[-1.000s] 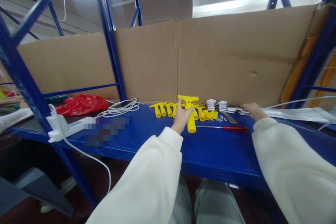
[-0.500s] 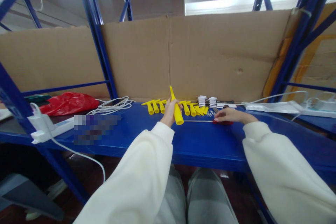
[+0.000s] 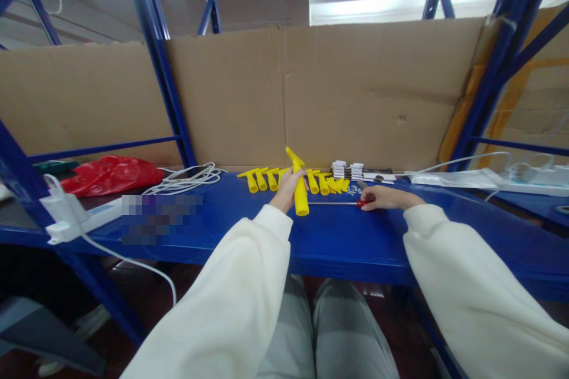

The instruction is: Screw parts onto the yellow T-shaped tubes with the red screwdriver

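Note:
My left hand (image 3: 287, 189) is closed around a yellow T-shaped plastic handle (image 3: 301, 198), held tilted above the blue shelf with its wide round end toward me. My right hand (image 3: 383, 196) has its fingers closed on the red grip of a screwdriver (image 3: 338, 204). The long thin shaft of this screwdriver points left along the shelf, toward the held handle. Behind my left hand lie several more yellow T-shaped handles (image 3: 252, 182) in a row. Small yellow pieces (image 3: 338, 185) and a scatter of tiny silvery parts, perhaps screws (image 3: 354, 189), lie just left of my right hand.
Stacked white-and-black strips (image 3: 349, 170) lie against the cardboard wall (image 3: 377, 89). On the left are a red plastic bag (image 3: 115, 175), coiled white cable (image 3: 191, 177) and a power strip (image 3: 104, 213). A blue upright post (image 3: 171, 89) stands at back left.
My right hand's fingers have closed round the screwdriver's red grip, which was only partly covered before. The yellow handle in my left hand has turned, so its crosspiece shows more. The view shifted slightly.

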Demonstrator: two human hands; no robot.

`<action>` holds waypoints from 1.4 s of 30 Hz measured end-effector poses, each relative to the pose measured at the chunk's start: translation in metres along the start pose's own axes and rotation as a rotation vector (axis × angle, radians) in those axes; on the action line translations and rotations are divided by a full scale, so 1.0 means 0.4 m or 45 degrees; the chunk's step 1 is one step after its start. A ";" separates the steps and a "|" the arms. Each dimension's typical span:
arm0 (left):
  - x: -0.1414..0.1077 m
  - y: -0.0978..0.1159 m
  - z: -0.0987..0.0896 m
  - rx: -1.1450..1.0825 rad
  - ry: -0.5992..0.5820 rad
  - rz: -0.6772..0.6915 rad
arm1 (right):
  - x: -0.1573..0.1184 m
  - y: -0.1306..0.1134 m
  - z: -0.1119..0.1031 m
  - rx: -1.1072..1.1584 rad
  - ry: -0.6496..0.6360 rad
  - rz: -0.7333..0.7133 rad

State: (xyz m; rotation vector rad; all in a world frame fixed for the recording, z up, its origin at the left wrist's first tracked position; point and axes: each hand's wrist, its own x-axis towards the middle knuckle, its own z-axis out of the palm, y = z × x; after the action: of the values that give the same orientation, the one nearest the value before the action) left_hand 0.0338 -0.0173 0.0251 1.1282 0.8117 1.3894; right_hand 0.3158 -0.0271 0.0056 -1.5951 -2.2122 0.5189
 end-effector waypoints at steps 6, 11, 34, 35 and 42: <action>0.007 -0.004 -0.017 0.069 -0.055 0.023 | -0.007 -0.008 0.010 -0.071 0.116 0.036; 0.013 0.005 -0.046 0.182 -0.066 0.003 | 0.006 0.007 0.005 -0.069 0.266 0.029; -0.023 0.021 -0.089 0.917 -0.402 -0.083 | 0.028 0.028 0.033 -0.201 0.668 -0.198; -0.022 0.020 -0.089 0.928 -0.400 -0.088 | 0.026 0.026 0.034 -0.196 0.662 -0.199; -0.025 0.023 -0.091 0.910 -0.409 -0.050 | 0.018 0.021 0.032 -0.202 0.603 -0.219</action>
State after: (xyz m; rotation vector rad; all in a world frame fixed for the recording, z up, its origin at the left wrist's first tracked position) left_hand -0.0042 -0.0241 0.0206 1.8120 1.1194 0.8513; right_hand 0.3142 -0.0190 -0.0092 -1.4019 -2.0309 -0.0829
